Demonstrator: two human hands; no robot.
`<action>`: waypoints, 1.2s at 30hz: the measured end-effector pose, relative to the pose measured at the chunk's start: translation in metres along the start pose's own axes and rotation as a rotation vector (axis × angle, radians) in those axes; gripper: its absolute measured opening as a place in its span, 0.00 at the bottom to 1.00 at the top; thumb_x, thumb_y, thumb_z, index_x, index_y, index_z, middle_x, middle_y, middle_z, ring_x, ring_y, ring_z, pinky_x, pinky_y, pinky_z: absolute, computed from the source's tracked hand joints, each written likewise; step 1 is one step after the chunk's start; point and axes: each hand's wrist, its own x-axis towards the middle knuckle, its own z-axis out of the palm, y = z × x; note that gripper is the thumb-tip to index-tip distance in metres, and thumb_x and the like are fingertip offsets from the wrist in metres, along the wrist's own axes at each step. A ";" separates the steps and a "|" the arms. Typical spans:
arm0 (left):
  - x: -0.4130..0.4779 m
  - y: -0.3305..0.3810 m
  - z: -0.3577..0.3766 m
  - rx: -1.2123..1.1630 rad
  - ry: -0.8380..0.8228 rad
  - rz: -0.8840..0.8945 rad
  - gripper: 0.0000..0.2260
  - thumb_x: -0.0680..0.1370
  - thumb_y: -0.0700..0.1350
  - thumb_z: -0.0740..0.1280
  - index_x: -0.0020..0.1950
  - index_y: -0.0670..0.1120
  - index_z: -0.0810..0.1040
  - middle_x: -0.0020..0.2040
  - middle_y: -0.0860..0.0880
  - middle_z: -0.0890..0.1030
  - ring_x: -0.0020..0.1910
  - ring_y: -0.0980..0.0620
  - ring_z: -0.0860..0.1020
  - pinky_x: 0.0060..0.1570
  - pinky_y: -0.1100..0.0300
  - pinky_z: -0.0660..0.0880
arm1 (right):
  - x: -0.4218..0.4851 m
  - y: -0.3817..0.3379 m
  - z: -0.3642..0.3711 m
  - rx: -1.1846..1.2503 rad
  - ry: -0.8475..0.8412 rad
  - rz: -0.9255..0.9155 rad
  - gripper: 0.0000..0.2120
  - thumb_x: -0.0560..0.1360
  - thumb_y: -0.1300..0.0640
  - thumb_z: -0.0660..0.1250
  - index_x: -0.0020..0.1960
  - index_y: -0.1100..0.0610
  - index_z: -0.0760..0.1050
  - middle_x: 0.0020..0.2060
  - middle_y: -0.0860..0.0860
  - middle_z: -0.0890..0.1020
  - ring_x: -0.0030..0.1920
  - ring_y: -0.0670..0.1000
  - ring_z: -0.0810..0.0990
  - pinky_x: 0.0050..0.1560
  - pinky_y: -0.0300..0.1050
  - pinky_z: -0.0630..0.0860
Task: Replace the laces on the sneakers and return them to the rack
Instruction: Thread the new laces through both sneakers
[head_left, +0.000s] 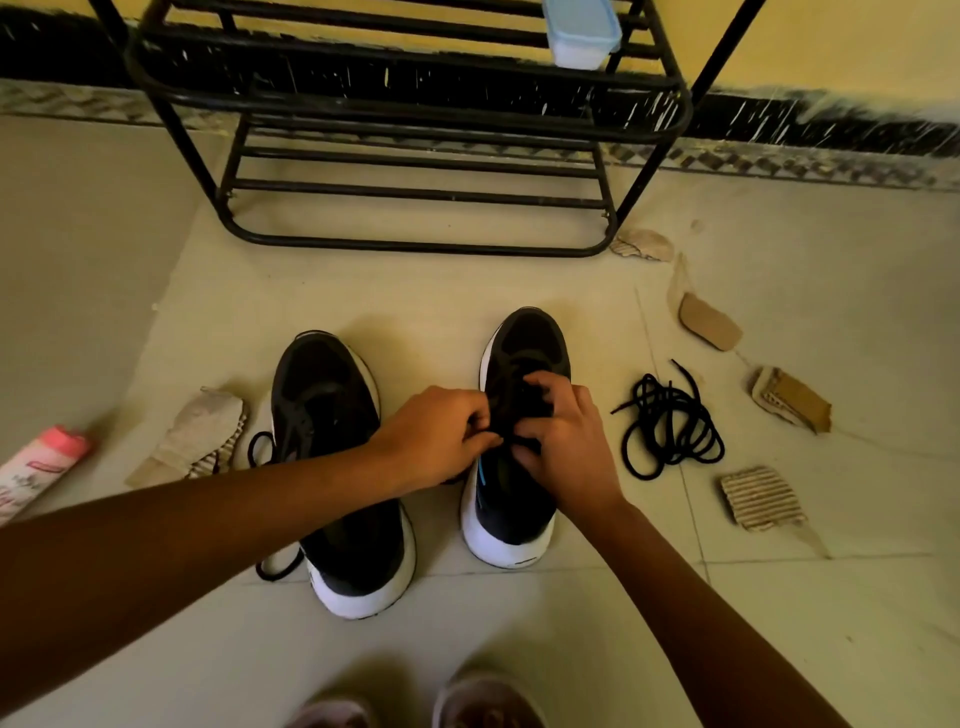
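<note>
Two black sneakers with white soles stand side by side on the floor, toes toward the rack. Over the lace area of the right sneaker (524, 343) my left hand (436, 436) and my right hand (561, 441) meet, fingers curled and pinching its black lace. The left sneaker (327, 395) lies partly under my left forearm, with a black lace end (275, 566) trailing out at its left side. A loose coil of black laces (670, 421) lies on the floor right of the right sneaker. The black metal shoe rack (415, 171) stands ahead against the wall.
A light blue plastic box (582, 31) sits on an upper rack shelf. Several torn cardboard scraps (761, 496) lie around the shoes on both sides. A pink bottle (36, 467) lies at the far left. My feet in slippers (483, 701) show at the bottom edge.
</note>
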 end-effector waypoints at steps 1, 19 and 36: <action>0.000 -0.002 0.001 -0.061 0.011 -0.017 0.11 0.75 0.46 0.69 0.35 0.50 0.70 0.34 0.48 0.80 0.35 0.51 0.78 0.40 0.59 0.72 | -0.001 0.001 0.001 0.040 0.016 -0.004 0.07 0.60 0.59 0.79 0.36 0.53 0.83 0.57 0.58 0.77 0.51 0.63 0.77 0.47 0.54 0.77; 0.007 0.010 -0.020 -0.291 0.188 -0.049 0.11 0.77 0.50 0.65 0.36 0.50 0.75 0.45 0.47 0.74 0.46 0.53 0.74 0.49 0.62 0.67 | -0.007 -0.008 -0.046 1.245 0.292 0.611 0.09 0.78 0.63 0.62 0.47 0.56 0.80 0.32 0.47 0.83 0.33 0.43 0.77 0.35 0.33 0.74; 0.034 0.049 -0.052 -0.359 0.080 0.116 0.08 0.79 0.48 0.61 0.41 0.50 0.74 0.43 0.51 0.80 0.46 0.50 0.81 0.52 0.51 0.76 | 0.027 -0.008 -0.067 1.572 0.297 1.003 0.08 0.79 0.55 0.62 0.45 0.55 0.78 0.26 0.47 0.71 0.30 0.46 0.74 0.40 0.40 0.72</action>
